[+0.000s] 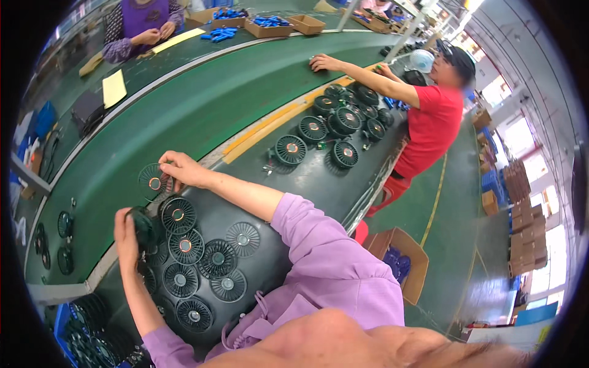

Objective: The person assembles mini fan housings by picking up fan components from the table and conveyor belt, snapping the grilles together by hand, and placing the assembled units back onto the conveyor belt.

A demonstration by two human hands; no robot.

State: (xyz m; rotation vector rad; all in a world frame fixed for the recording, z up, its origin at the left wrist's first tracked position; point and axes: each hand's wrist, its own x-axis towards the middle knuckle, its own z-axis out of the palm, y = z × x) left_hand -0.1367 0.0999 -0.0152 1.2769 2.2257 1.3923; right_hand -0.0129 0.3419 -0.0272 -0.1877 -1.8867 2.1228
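Observation:
My left hand [126,240] is closed round the side of a dark round fan housing [143,228], just above the table edge. Between the fingers of my right hand [183,170] is the rim of a black spoked fan grille [153,182] with a copper-coloured ring at its middle. Below my hands, several similar grilles lie close together on the dark table, among them one with a copper ring [185,246], one with a dark hub [218,259] and a thinner see-through one [243,238]. The fingertips of my left hand are partly hidden by the housing.
A green conveyor belt [245,101] runs along the table's far side, carrying dark fan parts [65,224] at left. More fan units [290,149] stand toward a co-worker in red [429,122]. Another person [144,27] sits across the belt. A blue crate [63,331] holds grilles at lower left.

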